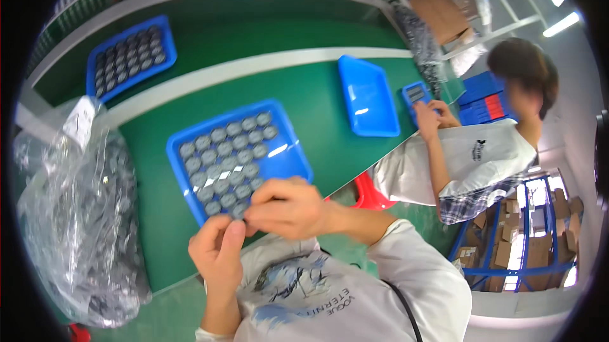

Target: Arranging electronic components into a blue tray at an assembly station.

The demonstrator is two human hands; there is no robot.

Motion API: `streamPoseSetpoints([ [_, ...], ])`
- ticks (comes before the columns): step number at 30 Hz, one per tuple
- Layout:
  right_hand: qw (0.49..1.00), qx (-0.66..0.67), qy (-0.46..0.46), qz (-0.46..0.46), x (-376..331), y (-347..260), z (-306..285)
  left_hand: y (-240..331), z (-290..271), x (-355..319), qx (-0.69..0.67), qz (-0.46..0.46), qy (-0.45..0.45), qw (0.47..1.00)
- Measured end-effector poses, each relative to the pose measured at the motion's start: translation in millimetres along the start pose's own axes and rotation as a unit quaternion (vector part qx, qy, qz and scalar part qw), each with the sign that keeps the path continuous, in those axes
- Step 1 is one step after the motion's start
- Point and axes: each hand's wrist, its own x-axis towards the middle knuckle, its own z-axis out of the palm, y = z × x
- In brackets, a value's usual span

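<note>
A blue tray (297,152) lies on the green table in front of me, with rows of grey round parts (221,187) filling its left and middle; its right side shows bare blue. Over the tray's near edge, my left hand (219,250) and my right hand (288,209) meet at the fingertips. Both are closed in a pinch around a small grey round part (238,211), mostly covered by the fingers. Its details are too small to make out.
A large clear plastic bag (85,215) of dark parts stands at the left. Another filled blue tray (170,44) sits at the far left. An unfilled blue tray (371,98) lies to the right, near a co-worker (463,158) handling a small blue tray (412,88).
</note>
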Motion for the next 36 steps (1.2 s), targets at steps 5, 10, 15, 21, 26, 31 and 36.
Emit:
streamPoseSetpoints([
  [5,0.985,-0.157,-0.065,-0.013,4,3,-41,17,-12,0,0.068,0.101,0.048,0.991],
  [10,0.974,-0.160,-0.127,0.099,1,26,-70,-8,-43,13,0.122,0.137,0.219,0.958],
  [15,0.956,-0.204,-0.187,0.094,-5,45,-73,-15,-47,9,0.160,0.128,0.259,0.944],
  [21,0.931,-0.293,-0.185,0.112,-3,67,-80,-20,-49,10,0.179,0.118,0.210,0.954],
  [26,0.934,-0.282,-0.204,0.081,2,70,-69,-20,-53,7,0.222,0.098,0.203,0.949],
  [31,0.935,-0.278,-0.203,0.082,7,75,-67,-22,-55,10,0.240,0.101,0.200,0.945],
  [36,0.937,-0.276,-0.204,0.063,14,77,-73,-20,-53,17,0.259,0.101,0.185,0.942],
])
